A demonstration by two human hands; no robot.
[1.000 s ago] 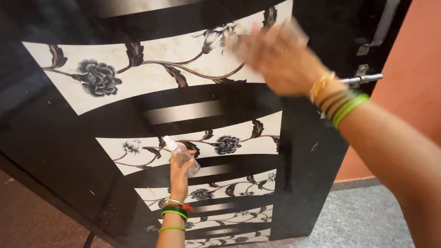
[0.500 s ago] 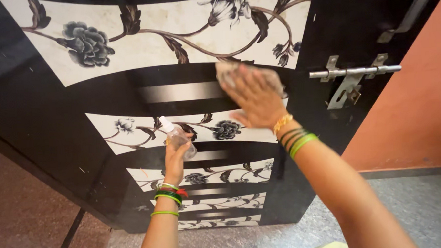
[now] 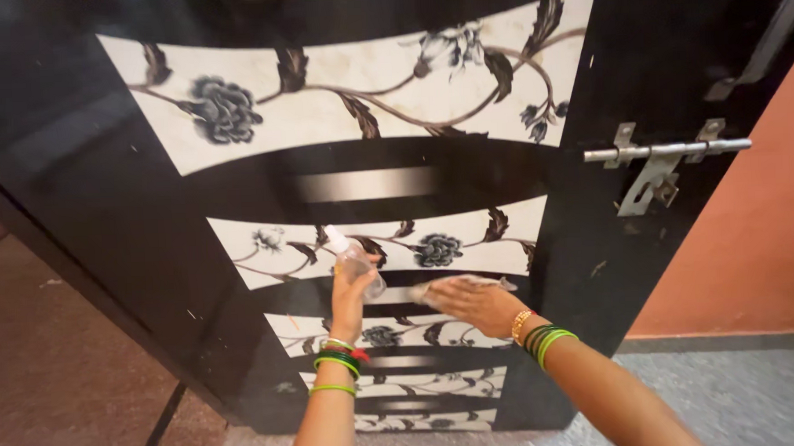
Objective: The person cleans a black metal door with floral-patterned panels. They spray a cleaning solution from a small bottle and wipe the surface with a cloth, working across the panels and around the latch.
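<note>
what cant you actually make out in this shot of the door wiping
- Cloth: head view, mostly hidden under the right hand; its colour and size are unclear.
- Spray bottle: its lower part is wrapped by the left hand; the liquid level cannot be seen.
- Door handle: cut off by the top right edge.
- Door: its top is out of frame, and glare blurs the black gloss.
- Bolt: its end is too small to read.

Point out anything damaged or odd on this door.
Small pale chips fleck the glossy black door near its lower left, and another nick sits below the metal latch. Otherwise nothing stands out: the floral panels look intact.
</note>
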